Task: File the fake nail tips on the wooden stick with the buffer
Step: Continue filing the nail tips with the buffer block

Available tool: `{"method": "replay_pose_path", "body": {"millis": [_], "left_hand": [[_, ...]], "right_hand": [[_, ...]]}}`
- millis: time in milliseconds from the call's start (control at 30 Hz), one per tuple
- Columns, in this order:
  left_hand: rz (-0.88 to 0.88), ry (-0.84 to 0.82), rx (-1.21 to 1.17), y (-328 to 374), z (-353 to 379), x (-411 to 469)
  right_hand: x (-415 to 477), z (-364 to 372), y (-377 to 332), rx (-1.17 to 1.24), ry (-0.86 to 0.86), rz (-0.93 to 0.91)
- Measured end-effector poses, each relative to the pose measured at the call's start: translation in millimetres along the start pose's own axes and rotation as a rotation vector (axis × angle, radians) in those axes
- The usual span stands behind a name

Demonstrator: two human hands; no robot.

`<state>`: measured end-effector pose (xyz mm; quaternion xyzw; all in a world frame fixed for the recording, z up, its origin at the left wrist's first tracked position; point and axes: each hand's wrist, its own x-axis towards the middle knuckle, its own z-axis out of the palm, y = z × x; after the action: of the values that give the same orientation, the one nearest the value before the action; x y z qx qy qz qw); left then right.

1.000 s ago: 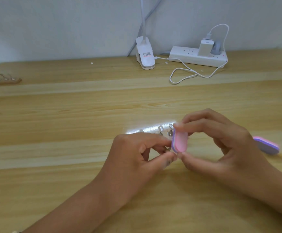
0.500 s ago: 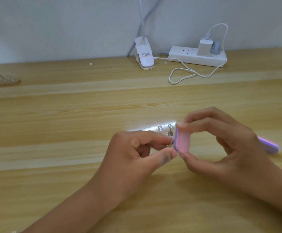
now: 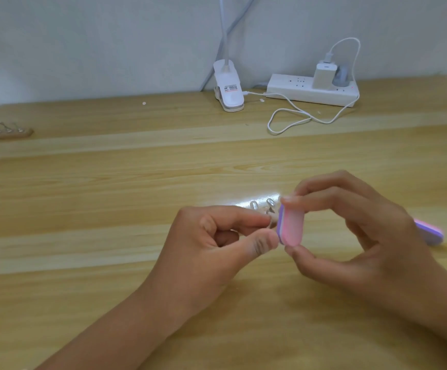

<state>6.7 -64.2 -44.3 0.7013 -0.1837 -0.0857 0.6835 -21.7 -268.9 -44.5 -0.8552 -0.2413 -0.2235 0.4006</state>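
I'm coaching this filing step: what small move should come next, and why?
Probably a short stroke of the buffer across the tip it meets. The right hand pinches the buffer upright between fingers and thumb, its purple side against the nearest of the nail tips held by the left hand, so contact seems made.

The buffer (image 3: 293,227), a small rounded block with a pink face and a purple layer along its left edge, stands upright, pinched top and bottom by the right hand (image 3: 363,236). Just left of the buffer, two glossy pale nail tips (image 3: 270,202) point up. Their stick is hidden in the left hand's (image 3: 217,244) pinch.
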Motion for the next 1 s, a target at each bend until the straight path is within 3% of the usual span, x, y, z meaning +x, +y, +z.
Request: {"method": "replay_pose_path", "body": {"millis": [267,367,533,633,1000], "left_hand": [[0.030,-0.019,0.042,4,-3,1],[0.066,-0.022,0.100,3,-3,1],[0.321,0.066,0.489,1,4,2],[0.425,0.092,0.624,0,5,2],[0.432,0.079,0.600,-1,4,2]], "right_hand": [[2,-6,10,-0.013,0.031,0.039],[5,-11,15,0.127,0.111,0.123],[0,4,-5,0.089,-0.025,0.014],[1,4,-5,0.090,-0.005,0.067],[-3,10,-4,0.071,-0.014,0.046]]}}
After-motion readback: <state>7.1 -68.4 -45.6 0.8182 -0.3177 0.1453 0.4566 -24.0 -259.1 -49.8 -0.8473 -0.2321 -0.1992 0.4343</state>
